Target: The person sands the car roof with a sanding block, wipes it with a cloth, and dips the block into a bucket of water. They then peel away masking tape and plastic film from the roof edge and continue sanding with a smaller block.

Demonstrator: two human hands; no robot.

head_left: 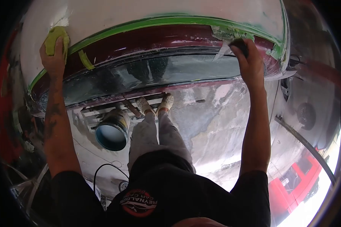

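Note:
My left hand (53, 60) is closed around a yellow-green sponge (57, 36) and presses it on the whitish car roof (129, 15) at the far left. My right hand (252, 64) grips a dark sanding pad (239, 46) at the right side of the roof edge. Close by that pad, the green band (170, 19) along the roof is ragged, with peeling, wet-looking patches. Below the band run a maroon strip (147, 39) and the dark side window (113, 77). A short piece of yellow tape (86, 59) sticks to the maroon strip.
A bucket (111, 134) of cloudy liquid stands on the floor, left of my feet. My clogs (165, 101) rest on a slatted wooden pallet (98, 111). A black hose (102, 166) curves at lower left, and a red vehicle (297, 178) is at lower right.

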